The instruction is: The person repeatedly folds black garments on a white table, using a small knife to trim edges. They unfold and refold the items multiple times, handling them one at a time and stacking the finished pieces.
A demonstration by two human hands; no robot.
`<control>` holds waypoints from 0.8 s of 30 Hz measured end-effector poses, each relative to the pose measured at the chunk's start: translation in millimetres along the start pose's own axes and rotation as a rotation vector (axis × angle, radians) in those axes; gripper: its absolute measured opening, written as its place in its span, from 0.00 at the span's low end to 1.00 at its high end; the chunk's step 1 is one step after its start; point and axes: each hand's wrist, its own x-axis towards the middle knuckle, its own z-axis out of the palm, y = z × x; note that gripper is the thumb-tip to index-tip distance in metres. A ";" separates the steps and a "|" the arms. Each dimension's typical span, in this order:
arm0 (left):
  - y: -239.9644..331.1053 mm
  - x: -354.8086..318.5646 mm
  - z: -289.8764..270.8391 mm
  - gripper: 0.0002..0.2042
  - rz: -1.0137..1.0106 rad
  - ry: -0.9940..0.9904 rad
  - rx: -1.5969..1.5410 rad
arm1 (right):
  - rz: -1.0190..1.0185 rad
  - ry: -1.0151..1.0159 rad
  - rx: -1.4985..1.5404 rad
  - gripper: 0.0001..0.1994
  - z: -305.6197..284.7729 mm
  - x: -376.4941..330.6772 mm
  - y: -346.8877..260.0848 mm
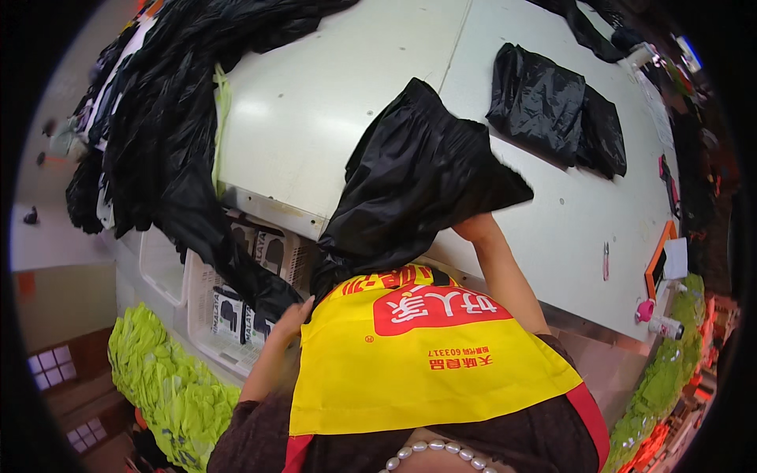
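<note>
Garment (418,158), black, touches right hand (475,227), left hand (290,325) just beside it, hands' closure and hold too hidden to tell.

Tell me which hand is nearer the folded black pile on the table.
Right. The right hand, at the black garment, is below-left of the folded black pile in view; the left hand is farther down-left, beside the yellow apron.
</note>
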 end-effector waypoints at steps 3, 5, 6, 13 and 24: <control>126.9 -13.6 -6.8 0.15 0.045 0.272 -0.217 | 0.311 -0.088 0.379 0.24 0.9 -16.4 -39.9; 206.6 -41.5 -7.8 0.16 0.271 0.312 -0.650 | 0.342 -0.296 0.402 0.18 7.3 -18.7 -89.1; 244.3 -60.2 -3.3 0.21 0.394 0.246 -0.673 | 0.259 -0.317 0.388 0.16 14.3 -21.7 -98.8; 339.6 -98.2 34.2 0.26 0.413 -0.099 -0.102 | -0.156 -0.533 0.260 0.15 13.3 -34.9 -77.5; 314.8 -105.8 94.9 0.11 0.633 0.087 -0.498 | 0.144 -0.481 0.255 0.31 -62.9 -62.7 -84.8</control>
